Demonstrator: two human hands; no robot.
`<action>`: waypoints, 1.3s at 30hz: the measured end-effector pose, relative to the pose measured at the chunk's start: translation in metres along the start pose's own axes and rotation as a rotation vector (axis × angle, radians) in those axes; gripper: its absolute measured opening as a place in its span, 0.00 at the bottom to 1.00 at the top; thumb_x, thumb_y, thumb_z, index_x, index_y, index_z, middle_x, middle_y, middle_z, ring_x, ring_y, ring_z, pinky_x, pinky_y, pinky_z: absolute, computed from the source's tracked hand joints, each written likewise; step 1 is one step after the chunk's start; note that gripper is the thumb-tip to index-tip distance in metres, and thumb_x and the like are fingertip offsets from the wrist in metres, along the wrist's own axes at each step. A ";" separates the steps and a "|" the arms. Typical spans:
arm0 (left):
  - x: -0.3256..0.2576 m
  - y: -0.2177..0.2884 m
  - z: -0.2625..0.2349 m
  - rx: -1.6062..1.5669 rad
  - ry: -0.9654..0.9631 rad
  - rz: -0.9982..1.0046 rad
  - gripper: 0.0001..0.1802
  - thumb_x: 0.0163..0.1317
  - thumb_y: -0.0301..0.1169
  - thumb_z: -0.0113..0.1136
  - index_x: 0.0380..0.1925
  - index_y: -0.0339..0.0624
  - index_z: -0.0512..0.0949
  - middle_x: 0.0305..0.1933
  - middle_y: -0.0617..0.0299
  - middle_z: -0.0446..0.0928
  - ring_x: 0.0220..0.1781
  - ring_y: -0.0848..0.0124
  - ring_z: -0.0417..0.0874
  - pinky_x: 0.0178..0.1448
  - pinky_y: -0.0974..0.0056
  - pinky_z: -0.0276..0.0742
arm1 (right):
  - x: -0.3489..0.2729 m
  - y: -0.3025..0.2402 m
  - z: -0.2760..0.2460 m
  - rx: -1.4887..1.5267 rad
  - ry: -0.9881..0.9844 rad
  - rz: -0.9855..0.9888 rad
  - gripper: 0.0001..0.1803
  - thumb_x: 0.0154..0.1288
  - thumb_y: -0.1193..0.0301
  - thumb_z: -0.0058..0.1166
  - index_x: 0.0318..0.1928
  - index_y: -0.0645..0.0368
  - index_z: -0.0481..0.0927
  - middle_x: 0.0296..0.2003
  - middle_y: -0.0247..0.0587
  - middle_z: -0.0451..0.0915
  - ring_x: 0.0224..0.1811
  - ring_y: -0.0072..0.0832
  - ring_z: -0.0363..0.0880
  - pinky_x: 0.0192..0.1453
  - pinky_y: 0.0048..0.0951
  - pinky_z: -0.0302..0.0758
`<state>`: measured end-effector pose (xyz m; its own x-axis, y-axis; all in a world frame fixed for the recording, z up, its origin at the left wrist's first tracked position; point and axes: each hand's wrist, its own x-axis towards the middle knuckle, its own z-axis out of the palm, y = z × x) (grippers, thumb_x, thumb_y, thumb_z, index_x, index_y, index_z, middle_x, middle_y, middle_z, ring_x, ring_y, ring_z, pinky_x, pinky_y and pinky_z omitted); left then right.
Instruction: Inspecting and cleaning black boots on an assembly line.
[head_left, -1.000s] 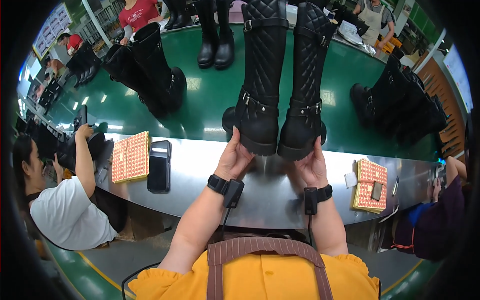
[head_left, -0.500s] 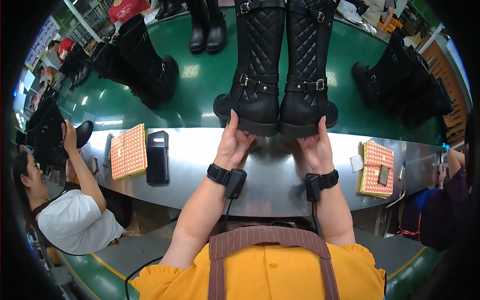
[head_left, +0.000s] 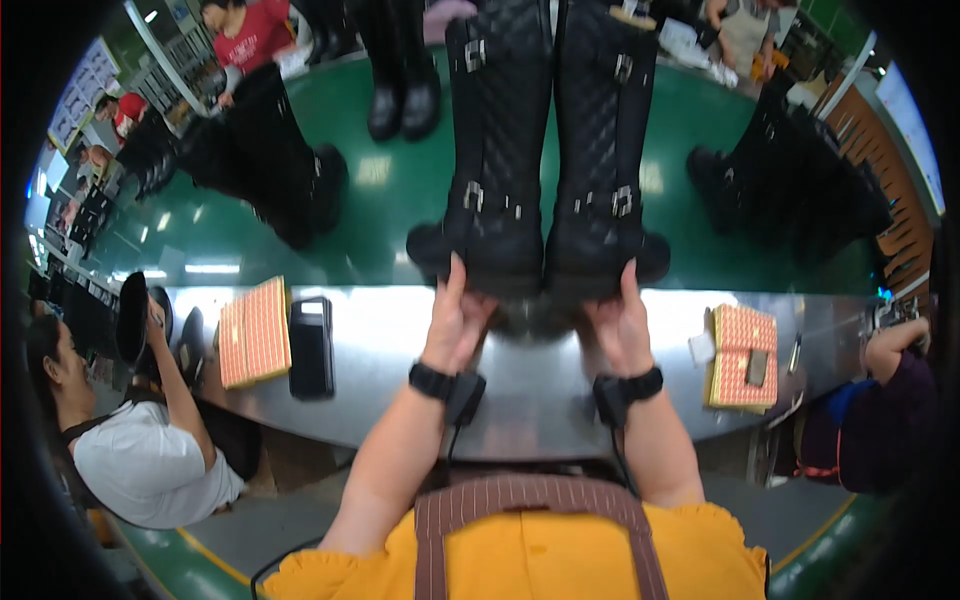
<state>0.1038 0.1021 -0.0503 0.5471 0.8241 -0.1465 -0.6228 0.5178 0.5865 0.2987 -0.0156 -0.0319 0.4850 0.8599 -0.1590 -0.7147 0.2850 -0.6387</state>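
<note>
Two tall black quilted boots stand upright side by side before me, with buckled straps at ankle and top, slightly smeared by motion. My left hand (head_left: 457,325) is closed on the foot of the left boot (head_left: 497,150), thumb up against its side and fingers curled at the sole. In the same way my right hand (head_left: 622,325) grips the right boot (head_left: 602,150) low on its foot. The fingertips of both hands are partly hidden beneath the soles. The boots' upper ends run out of the picture's top edge.
On the metal ledge (head_left: 525,400) lie red-patterned sheet stacks, one left (head_left: 255,335) and one right (head_left: 743,355), plus a black phone-like case (head_left: 312,348). More dark boots stand left (head_left: 260,160), right (head_left: 795,190) and behind (head_left: 398,75). A co-worker in white (head_left: 150,460) sits close at left.
The whole view has tilted, so ledge and table sit lower in the picture. My hands keep their hold, and the boots appear slightly further left. The left co-worker has turned the boot they hold.
</note>
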 end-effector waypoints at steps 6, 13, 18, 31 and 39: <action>-0.006 0.005 0.011 0.020 0.037 0.055 0.31 0.70 0.51 0.55 0.67 0.52 0.63 0.67 0.62 0.72 0.67 0.63 0.73 0.69 0.52 0.69 | -0.003 0.000 0.005 -0.053 0.023 -0.019 0.28 0.73 0.49 0.50 0.62 0.56 0.71 0.57 0.39 0.78 0.59 0.33 0.76 0.62 0.40 0.74; -0.005 0.003 0.006 0.015 0.040 0.058 0.31 0.69 0.51 0.57 0.66 0.52 0.64 0.66 0.62 0.73 0.67 0.63 0.73 0.68 0.51 0.69 | -0.004 0.001 0.004 -0.040 0.050 -0.027 0.26 0.72 0.50 0.54 0.59 0.55 0.73 0.53 0.38 0.79 0.55 0.32 0.78 0.55 0.38 0.76; -0.003 0.004 0.004 -0.023 0.008 0.044 0.34 0.69 0.48 0.59 0.70 0.58 0.58 0.67 0.63 0.69 0.67 0.62 0.72 0.68 0.49 0.69 | -0.004 0.000 0.004 -0.036 0.031 -0.030 0.26 0.72 0.50 0.53 0.60 0.55 0.73 0.54 0.38 0.79 0.55 0.32 0.78 0.54 0.38 0.76; -0.006 0.002 0.013 0.049 0.076 0.142 0.31 0.72 0.47 0.56 0.69 0.54 0.59 0.68 0.61 0.68 0.68 0.61 0.71 0.71 0.50 0.69 | -0.007 0.001 0.005 -0.109 0.029 -0.118 0.21 0.73 0.55 0.55 0.54 0.58 0.77 0.53 0.36 0.81 0.55 0.28 0.79 0.60 0.41 0.75; -0.006 -0.001 0.010 0.042 0.125 0.178 0.30 0.69 0.46 0.60 0.67 0.53 0.61 0.65 0.61 0.71 0.64 0.62 0.75 0.67 0.50 0.73 | -0.004 0.004 0.001 -0.176 0.123 -0.160 0.21 0.71 0.56 0.59 0.55 0.57 0.76 0.50 0.32 0.80 0.51 0.25 0.79 0.52 0.33 0.78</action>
<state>0.1064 0.0941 -0.0419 0.3556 0.9251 -0.1333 -0.6781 0.3535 0.6444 0.2931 -0.0178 -0.0334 0.6500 0.7489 -0.1288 -0.5305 0.3259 -0.7825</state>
